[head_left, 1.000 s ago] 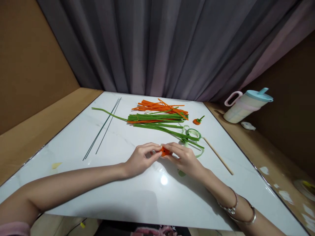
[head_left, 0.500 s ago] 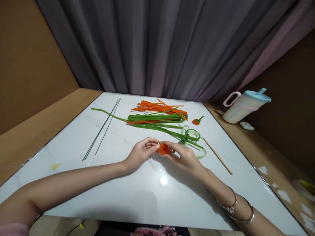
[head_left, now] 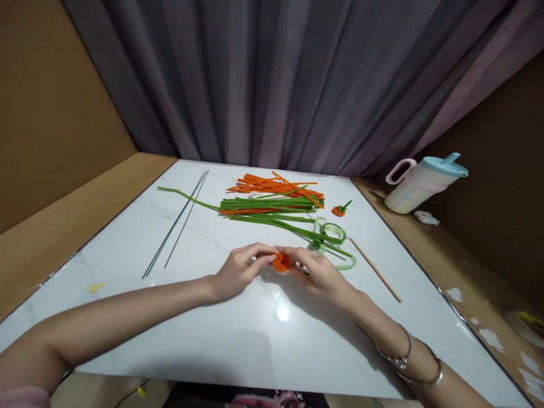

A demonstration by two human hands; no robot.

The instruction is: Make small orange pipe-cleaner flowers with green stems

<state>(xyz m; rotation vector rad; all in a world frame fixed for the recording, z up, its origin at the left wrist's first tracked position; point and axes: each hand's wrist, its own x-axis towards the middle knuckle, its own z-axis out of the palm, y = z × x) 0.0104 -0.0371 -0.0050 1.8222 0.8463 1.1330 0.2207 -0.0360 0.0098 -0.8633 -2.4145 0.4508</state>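
Observation:
Between my two hands is a small round orange pipe-cleaner pumpkin (head_left: 281, 262) with a dark hole at its middle. My left hand (head_left: 243, 272) pinches its left side with thumb and fingertips. From the right, my right hand (head_left: 318, 273) grips it too, its fingers closed around the edge and partly hidden. Beyond the hands lie a bundle of green pipe cleaners (head_left: 272, 204) and a pile of orange pipe cleaners (head_left: 272, 184). A finished-looking little orange pumpkin with a green stem (head_left: 339, 211) rests at the back right.
Pale green tape (head_left: 334, 231) lies loosely coiled beside a wooden stick (head_left: 376, 270). Thin dark green wires (head_left: 176, 224) lie on the left, near a yellow scrap (head_left: 97, 287). A lidded cup (head_left: 420, 184) stands beyond the right edge of the white table (head_left: 178, 340).
The orange pumpkin has shifted slightly down and tilted between my fingers, so its hole shows differently. Both hands have moved a little lower with it.

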